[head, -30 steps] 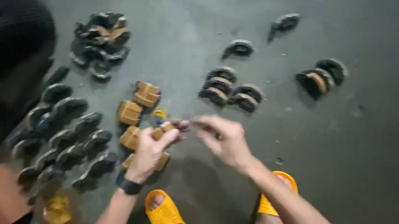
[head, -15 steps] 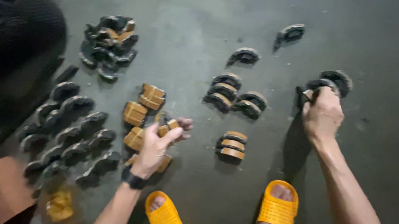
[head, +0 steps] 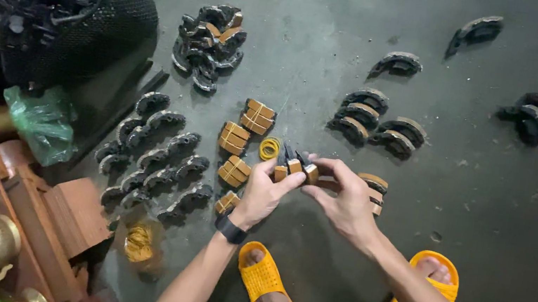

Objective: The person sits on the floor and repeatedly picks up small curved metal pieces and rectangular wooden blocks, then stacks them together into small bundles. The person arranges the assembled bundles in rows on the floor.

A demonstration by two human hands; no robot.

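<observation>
Brake shoes [head: 296, 168] pinched between left hand [head: 264, 194], right hand [head: 345, 199]; shapes partly hidden.

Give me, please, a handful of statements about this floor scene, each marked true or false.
1. Both hands hold a small stack of curved parts between them. True: the left hand and right hand meet on the stack of curved parts.
2. The sandals are blue. False: the sandals are orange-yellow.
3. A green plastic bag lies at the left. True: the green plastic bag lies beside the black mesh basket.
4. The left wrist is bare. False: it wears a dark wristband.
</observation>
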